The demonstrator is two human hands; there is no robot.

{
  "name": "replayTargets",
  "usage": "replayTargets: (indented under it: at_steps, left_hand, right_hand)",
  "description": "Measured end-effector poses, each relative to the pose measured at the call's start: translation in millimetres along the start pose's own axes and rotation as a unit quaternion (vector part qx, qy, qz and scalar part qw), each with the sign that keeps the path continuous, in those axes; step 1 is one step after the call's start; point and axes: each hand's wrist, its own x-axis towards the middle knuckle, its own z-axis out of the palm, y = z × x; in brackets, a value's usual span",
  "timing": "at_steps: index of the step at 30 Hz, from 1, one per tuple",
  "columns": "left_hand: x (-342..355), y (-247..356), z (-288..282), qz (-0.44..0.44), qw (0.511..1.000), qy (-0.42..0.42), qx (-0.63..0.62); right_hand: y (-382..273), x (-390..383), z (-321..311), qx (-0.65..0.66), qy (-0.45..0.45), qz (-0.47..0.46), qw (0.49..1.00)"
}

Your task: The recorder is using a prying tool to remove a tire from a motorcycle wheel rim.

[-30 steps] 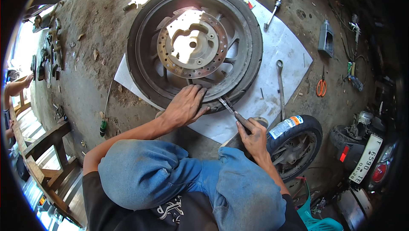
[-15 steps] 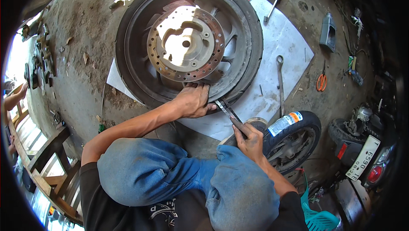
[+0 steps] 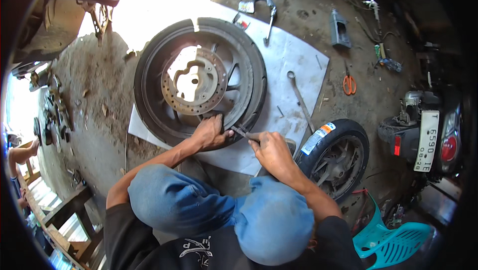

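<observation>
A motorcycle wheel with a black tire (image 3: 258,78) lies flat in front of me, its drilled brake disc (image 3: 219,81) facing up. My left hand (image 3: 208,133) is closed over the near edge of the tire, fingers curled inside toward the rim and thumb on the rubber. In my right hand (image 3: 274,153) is a metal tire lever (image 3: 240,131). Its tip reaches the tire's edge beside my left thumb; whether it is tucked under the bead I cannot tell. Beneath the wheel is a white sheet (image 3: 294,51).
On the sheet lie a ring spanner (image 3: 299,98) and an air hose gun (image 3: 270,26). To the right are orange-handled scissors (image 3: 349,84), a grey bottle (image 3: 340,30), a smaller wheel (image 3: 362,158), a teal plastic chair (image 3: 398,242) and a parked motorcycle (image 3: 416,130). A wooden bench (image 3: 59,215) stands left.
My view has shifted, so the wheel appears smaller and lower. My right hand and the lever have swung to a flatter angle, while my left hand keeps its hold on the tire.
</observation>
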Motion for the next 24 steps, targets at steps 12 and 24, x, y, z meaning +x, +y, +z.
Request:
replayTargets:
  at_steps: [12,24]
  left_hand:
    - [-10.1,20.7,-1.3,0.184,0.958,0.190,0.112]
    - [61.6,10.0,-5.4,0.079,0.995,-0.026,-0.055]
  right_hand:
    - [78.6,-34.0,-42.3,0.069,0.040,0.024,0.997]
    - [64.2,4.3,-33.9,-0.036,0.032,-0.046,0.998]
